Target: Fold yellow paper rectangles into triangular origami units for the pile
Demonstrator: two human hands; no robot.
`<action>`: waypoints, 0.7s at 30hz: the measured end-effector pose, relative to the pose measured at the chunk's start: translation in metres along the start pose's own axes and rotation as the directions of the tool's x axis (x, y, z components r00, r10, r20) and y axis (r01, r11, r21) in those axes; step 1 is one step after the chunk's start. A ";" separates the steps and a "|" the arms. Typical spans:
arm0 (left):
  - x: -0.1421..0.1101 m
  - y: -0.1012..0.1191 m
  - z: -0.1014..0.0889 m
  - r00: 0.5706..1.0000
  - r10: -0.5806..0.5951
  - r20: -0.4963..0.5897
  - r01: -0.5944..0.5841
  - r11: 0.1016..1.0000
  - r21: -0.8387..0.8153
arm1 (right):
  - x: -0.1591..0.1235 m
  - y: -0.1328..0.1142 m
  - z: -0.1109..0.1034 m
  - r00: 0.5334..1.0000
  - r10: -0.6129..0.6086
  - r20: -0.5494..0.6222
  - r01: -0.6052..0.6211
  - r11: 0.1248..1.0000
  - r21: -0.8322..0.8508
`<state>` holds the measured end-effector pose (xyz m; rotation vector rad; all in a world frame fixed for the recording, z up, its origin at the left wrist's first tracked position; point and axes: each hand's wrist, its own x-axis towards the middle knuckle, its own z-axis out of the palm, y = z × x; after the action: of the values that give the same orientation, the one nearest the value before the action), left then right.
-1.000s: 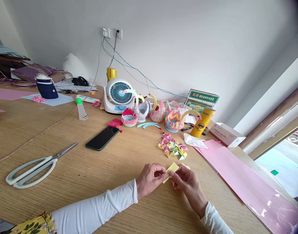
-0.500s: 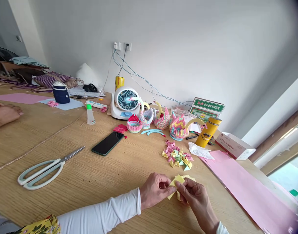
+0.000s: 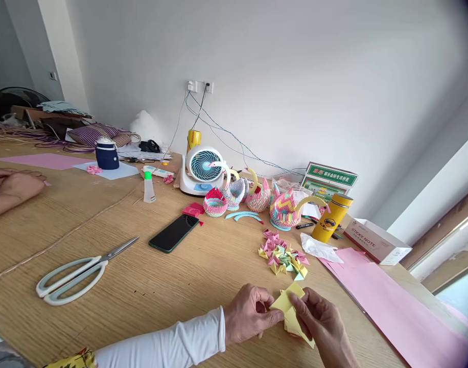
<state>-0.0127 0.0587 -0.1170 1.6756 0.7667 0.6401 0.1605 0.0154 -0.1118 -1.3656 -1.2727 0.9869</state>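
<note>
Both hands pinch one yellow paper (image 3: 291, 306) low over the table (image 3: 161, 276): left hand (image 3: 251, 313) grips its left edge, right hand (image 3: 323, 324) its right. Folded pieces (image 3: 282, 254) just beyond.

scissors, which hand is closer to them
Left. The left hand lies to the right of the scissors; the right hand is farther right, beyond it.

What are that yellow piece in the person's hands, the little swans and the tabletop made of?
The yellow piece, pinched between the left hand and right hand, looks like thin matte paper: it shows sharp creases. The swans seem built from many small folded paper wedges, like the loose folded pieces. The table looks like wood or wood-grain laminate; which one is unclear.
</note>
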 end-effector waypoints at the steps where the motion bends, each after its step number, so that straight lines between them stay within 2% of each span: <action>1: 0.000 0.000 0.000 1.000 -0.012 -0.002 0.012 1.000 0.001 | 0.001 0.000 -0.004 1.000 0.002 -0.030 -0.002 1.000 0.006; 4: 0.000 0.001 0.000 0.999 0.017 -0.031 -0.016 0.999 0.031 | 0.004 0.001 -0.015 0.989 -0.007 -0.145 0.015 0.998 0.053; 6: 0.000 0.003 -0.002 0.993 0.080 -0.086 -0.076 0.996 0.052 | 0.003 0.001 -0.019 0.986 -0.013 -0.168 0.024 0.998 0.066; 9: 0.000 0.004 -0.004 0.983 0.127 -0.135 -0.124 0.992 0.035 | 0.000 -0.002 -0.016 0.999 -0.009 -0.039 0.010 1.000 0.009; 11: 0.000 0.004 -0.004 0.987 0.113 -0.110 -0.111 0.993 0.029 | -0.002 -0.003 -0.010 0.999 -0.022 0.042 0.023 0.999 -0.023; 15: 0.002 0.001 -0.001 0.995 0.074 -0.068 -0.072 0.997 0.033 | -0.002 -0.005 -0.001 0.998 -0.029 0.060 0.030 1.000 -0.008; 21: 0.004 -0.001 -0.001 0.990 0.105 -0.097 -0.111 0.992 -0.061 | -0.001 0.002 0.006 0.991 -0.019 0.135 0.013 0.999 0.045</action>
<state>-0.0107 0.0623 -0.1178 1.6434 0.7167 0.8169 0.1548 0.0151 -0.1147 -1.2706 -1.3521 1.1059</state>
